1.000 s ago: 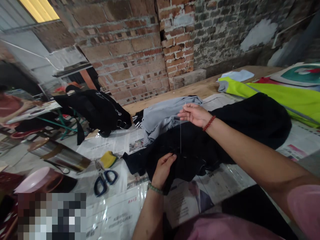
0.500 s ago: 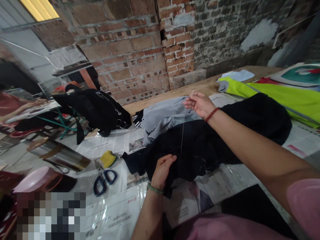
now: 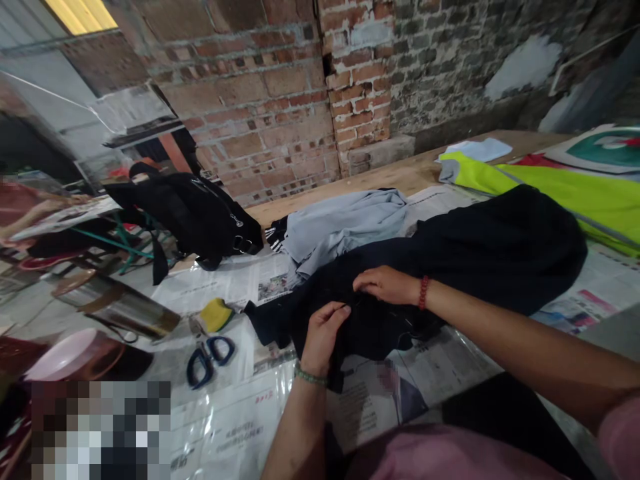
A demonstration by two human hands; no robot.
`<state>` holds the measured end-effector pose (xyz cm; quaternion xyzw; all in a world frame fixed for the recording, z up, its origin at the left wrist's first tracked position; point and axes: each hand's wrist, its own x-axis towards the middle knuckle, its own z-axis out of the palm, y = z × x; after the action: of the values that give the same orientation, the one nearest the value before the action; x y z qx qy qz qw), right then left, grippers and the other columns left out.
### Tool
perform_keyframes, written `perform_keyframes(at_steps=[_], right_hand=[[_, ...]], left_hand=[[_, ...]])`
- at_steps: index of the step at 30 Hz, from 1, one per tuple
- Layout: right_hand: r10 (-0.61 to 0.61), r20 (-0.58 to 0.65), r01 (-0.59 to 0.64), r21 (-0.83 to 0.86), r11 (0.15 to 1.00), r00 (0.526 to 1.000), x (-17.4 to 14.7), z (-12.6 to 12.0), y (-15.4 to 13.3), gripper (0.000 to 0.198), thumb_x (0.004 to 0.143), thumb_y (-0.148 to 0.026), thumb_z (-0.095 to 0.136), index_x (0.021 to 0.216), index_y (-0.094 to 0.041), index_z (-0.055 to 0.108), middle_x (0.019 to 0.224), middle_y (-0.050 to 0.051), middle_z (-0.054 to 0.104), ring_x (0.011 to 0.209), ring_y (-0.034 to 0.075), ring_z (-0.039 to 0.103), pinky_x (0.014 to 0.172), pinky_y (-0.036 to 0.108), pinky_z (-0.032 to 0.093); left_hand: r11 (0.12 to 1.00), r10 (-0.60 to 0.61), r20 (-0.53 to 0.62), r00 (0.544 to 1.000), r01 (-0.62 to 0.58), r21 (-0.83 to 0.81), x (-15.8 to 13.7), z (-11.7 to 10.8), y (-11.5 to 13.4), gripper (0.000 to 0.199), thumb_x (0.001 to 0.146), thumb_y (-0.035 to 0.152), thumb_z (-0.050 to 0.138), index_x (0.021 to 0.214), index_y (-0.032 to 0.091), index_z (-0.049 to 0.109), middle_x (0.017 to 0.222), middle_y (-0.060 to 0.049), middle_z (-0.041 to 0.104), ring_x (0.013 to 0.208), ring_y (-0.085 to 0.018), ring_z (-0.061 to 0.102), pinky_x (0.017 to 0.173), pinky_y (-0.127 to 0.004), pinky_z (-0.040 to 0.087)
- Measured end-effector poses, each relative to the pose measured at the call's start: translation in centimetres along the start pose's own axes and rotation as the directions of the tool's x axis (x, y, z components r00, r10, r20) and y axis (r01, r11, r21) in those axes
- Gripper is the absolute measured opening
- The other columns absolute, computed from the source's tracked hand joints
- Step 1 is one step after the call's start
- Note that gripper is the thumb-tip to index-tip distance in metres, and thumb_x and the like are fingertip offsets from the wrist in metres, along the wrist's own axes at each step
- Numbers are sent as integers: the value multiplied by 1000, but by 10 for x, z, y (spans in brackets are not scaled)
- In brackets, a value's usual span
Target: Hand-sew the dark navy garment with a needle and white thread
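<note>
A dark navy garment (image 3: 465,247) lies bunched across the newspaper-covered table. My left hand (image 3: 325,330) pinches its near edge between thumb and forefinger, closed on the fabric. Just right of that, my right hand (image 3: 387,285) is low over the same cloth, fingers pinched together. The sewing needle it held a moment ago is too small to make out now, and its thread no longer shows against the dark fabric. Behind the garment rests a folded light grey cloth (image 3: 345,220). To the left lie scissors (image 3: 210,360) with dark blue handles beside a yellow sponge (image 3: 217,315).
A steel flask (image 3: 123,307) lies tilted at left, near a pink-lidded container (image 3: 75,357). Behind it is a black bag (image 3: 195,217). At right are a bright yellow garment (image 3: 565,193) and a green iron (image 3: 607,150). Another person sits far left. A brick wall (image 3: 280,100) stands behind.
My right hand has come down from its raised spot, where thread was pulled taut, to the dark cloth beside my left hand. My left hand has stayed almost in place.
</note>
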<state>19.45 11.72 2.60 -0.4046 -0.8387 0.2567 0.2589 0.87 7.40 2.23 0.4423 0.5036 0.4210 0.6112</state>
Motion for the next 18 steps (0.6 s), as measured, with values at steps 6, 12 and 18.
perform_keyframes(at_steps=[6, 12, 18], right_hand=[[-71, 12, 71, -30, 997, 997, -7, 9, -4, 24, 79, -10, 43, 89, -16, 64, 84, 5, 62, 79, 13, 58, 74, 23, 43], [-106, 2, 106, 21, 994, 994, -9, 11, -10, 24, 79, -8, 43, 89, -14, 64, 81, 4, 62, 76, 11, 57, 72, 22, 44], [-84, -18, 85, 106, 991, 996, -12, 13, -10, 24, 79, -9, 42, 88, -14, 63, 82, 4, 62, 77, 10, 57, 73, 22, 44]], left_hand=[[998, 56, -49, 997, -57, -15, 2, -1, 0, 15, 56, 27, 67, 53, 15, 60, 53, 4, 52, 55, -9, 44, 54, -19, 34], [998, 35, -11, 999, -36, -48, 1, -2, -1, 16, 58, 28, 66, 53, 15, 58, 52, 5, 49, 54, -9, 42, 54, -20, 33], [997, 22, -3, 1000, -22, -72, 0, -1, 0, 19, 58, 28, 67, 52, 15, 55, 52, 5, 48, 52, -8, 41, 52, -19, 32]])
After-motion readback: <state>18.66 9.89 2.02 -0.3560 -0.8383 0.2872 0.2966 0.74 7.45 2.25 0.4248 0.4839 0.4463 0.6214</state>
